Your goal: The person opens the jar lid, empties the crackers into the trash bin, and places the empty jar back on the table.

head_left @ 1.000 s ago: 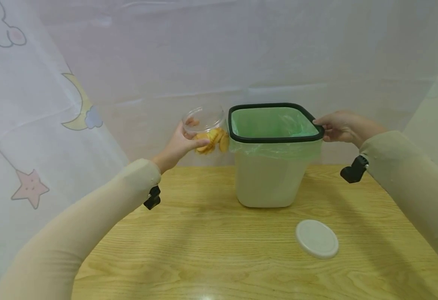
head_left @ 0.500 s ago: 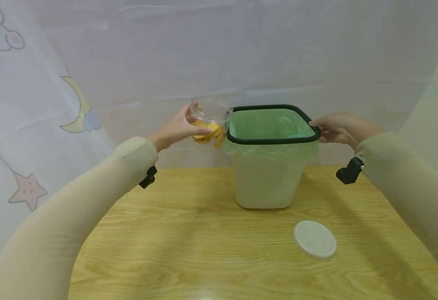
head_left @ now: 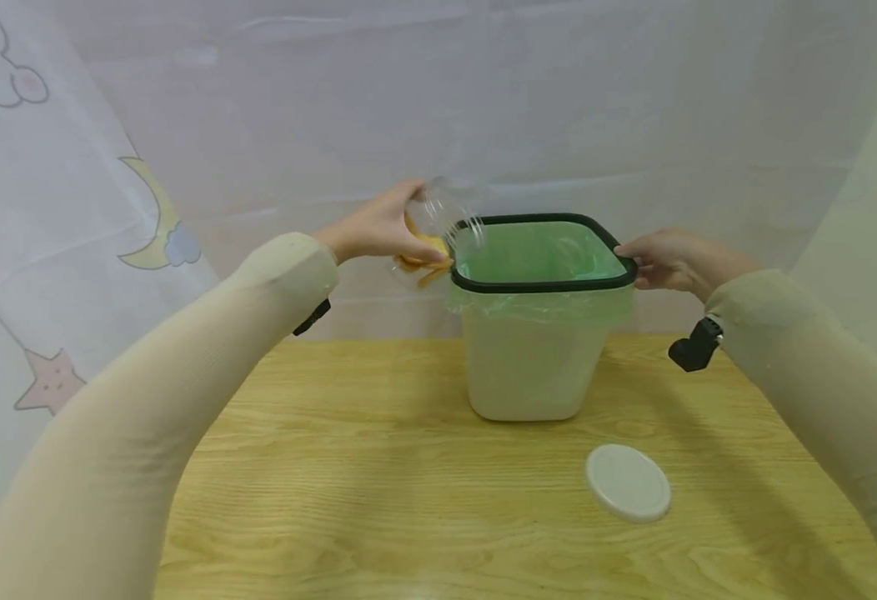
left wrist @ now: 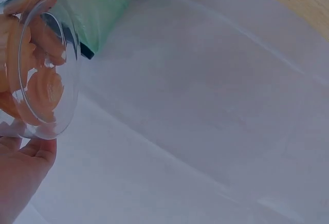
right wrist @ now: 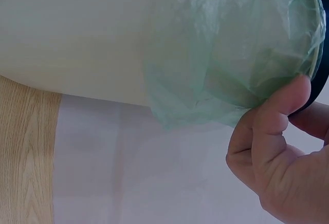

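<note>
My left hand grips a clear plastic jar, tipped to the right with its mouth over the left side of a trash can. Yellow-orange pieces, wavy-edged and perhaps biscuits, lie inside the jar in the left wrist view. The can is pale, with a black rim and a green bag lining it and folded over the outside. At the can's right corner, my right hand pinches the rim between thumb and curled fingers. The can's bottom inside is hidden.
A round white lid lies on the wooden table, in front of the can and to its right. Behind the can hangs a pale cloth printed with a moon and a star.
My left hand has risen and moved right, turning the jar from nearly upright to tipped toward the can. The right hand keeps its hold on the rim.
</note>
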The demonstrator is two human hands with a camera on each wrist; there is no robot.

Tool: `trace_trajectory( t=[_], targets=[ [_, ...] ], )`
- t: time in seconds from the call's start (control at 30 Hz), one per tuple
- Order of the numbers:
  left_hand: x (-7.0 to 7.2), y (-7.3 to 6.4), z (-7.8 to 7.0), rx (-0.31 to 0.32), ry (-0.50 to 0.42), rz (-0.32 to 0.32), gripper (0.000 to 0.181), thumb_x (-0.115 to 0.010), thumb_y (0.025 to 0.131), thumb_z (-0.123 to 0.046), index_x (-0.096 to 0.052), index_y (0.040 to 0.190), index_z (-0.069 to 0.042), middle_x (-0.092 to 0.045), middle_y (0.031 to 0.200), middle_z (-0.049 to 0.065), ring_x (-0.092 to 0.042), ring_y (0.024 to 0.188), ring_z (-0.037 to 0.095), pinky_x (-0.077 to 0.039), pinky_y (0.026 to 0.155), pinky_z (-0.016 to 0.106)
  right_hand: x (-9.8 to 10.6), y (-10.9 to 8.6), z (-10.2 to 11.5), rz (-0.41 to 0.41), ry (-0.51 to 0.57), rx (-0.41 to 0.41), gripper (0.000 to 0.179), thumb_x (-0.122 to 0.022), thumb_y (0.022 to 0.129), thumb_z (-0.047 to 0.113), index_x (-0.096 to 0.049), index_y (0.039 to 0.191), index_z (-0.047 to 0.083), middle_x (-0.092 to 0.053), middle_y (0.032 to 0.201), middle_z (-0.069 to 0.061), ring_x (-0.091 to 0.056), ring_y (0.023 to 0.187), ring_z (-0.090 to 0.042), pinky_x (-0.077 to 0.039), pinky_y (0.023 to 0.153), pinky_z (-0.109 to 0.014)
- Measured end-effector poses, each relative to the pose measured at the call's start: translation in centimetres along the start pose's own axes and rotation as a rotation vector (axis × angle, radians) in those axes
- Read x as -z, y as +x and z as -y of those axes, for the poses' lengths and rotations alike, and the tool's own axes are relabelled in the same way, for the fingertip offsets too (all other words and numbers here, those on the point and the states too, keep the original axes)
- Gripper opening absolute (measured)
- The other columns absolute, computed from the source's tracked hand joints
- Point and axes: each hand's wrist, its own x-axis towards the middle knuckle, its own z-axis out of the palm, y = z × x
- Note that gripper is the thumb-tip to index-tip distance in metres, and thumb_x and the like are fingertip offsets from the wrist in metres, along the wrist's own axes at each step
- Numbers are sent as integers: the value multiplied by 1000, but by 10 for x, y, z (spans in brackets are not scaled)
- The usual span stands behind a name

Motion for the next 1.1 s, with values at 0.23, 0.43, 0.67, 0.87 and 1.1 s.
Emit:
trace_trajectory(
  t=[0.23,0.43,0.67,0.87,1.1],
  targets=[
    [1,15,-7,-93,192,17,110,-84,74,-35,-17,153,1,-33,150,19,-31,139,31,-24,114,39,-1,-1,-3,-15,-15,2,15,-48,102,15,-47,109,3,-54,78,0,-50,63,-9,-46,55,-23],
    [-1,22,-16,-115,339,63,112,-82,75,-41,-12,155,-4,-29,154,14,-27,141,28,-23,114,42,-2,0,-3,-20,7,0,11,-48,101,13,-49,103,2,-55,78,-1,-54,64,-9,-48,56,-21],
    [-5,25,-24,-121,450,88,114,-83,74,-42,-12,154,-4,-19,157,16,-25,141,31,-23,114,45,-2,1,-3,-19,-11,4,10,-47,102,14,-49,102,4,-54,77,-1,-53,62,-8,-48,55,-21],
    [-7,27,-27,-119,541,84,118,-85,71,-46,-12,154,-2,-20,157,18,-22,143,34,-18,116,45,-2,2,-3,-22,-2,1,11,-48,102,13,-47,103,2,-55,77,-1,-55,62,-8,-49,55,-20],
    [-10,27,-27,-193,706,76,131,-86,65,-54,-5,155,-3,-21,157,18,-23,143,35,-17,116,45,-2,1,-3,-14,-12,4,11,-47,102,14,-49,103,3,-54,77,-1,-53,62,-8,-47,54,-20]
  ],
)
